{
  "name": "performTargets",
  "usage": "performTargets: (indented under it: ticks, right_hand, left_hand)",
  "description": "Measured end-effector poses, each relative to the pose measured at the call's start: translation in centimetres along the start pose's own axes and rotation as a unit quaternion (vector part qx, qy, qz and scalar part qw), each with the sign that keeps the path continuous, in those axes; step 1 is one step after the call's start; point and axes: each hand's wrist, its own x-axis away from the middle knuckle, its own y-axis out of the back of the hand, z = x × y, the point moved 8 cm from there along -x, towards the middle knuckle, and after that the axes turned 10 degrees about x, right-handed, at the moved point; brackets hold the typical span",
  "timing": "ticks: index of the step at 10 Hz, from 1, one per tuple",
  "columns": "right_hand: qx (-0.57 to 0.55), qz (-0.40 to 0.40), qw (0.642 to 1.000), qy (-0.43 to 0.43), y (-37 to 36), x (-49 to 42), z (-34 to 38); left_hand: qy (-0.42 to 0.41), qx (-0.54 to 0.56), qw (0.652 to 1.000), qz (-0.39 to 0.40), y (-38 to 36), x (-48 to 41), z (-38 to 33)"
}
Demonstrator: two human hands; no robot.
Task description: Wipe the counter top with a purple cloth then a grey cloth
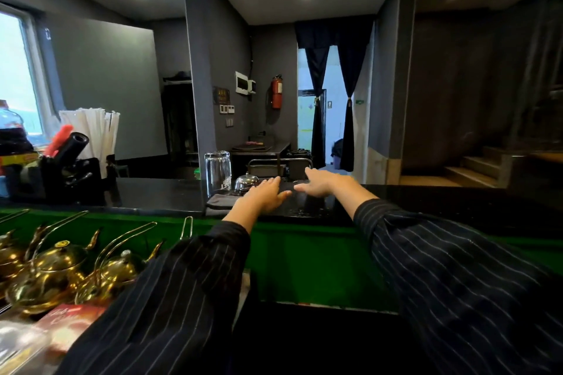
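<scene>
Pressing both flat, open hands, left hand (268, 196) and right hand (320, 184), the person is spreading a dark grey cloth (217, 201) on the black counter top (152, 192); judging by that, the final wipe is underway.

Desk (152, 195) runs across mid-frame. Cloth (221, 201) lies flat on it at centre; left hand (268, 196) rests on cloth's right part, right hand (320, 184) just right of it, palms down. Bell (246, 182) sits behind cloth, touching left fingertips; glass (217, 172) stands just left of bell. Holder w/ straws (91, 134) at desk's far left. Teapots (61, 271) lower left, below desk edge.
</scene>
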Motion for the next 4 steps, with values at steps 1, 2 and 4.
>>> performTargets:
  ticks: [1, 2, 4]
  right_hand:
    - [0.020, -0.011, 0.999, -0.043, 1.9, 2.3, -3.5]
    - [0.023, -0.044, 0.994, -0.092, 4.0, 5.7, -7.0]
    - [0.019, -0.171, 0.973, -0.152, 7.4, 12.4, -12.1]
  left_hand:
    - [-0.016, 0.021, 1.000, -0.009, 0.7, -0.1, -4.4]
    - [-0.032, 0.023, 0.999, -0.029, 2.3, 0.7, -8.7]
    - [-0.072, -0.015, 0.993, -0.096, 4.2, 2.8, -15.8]
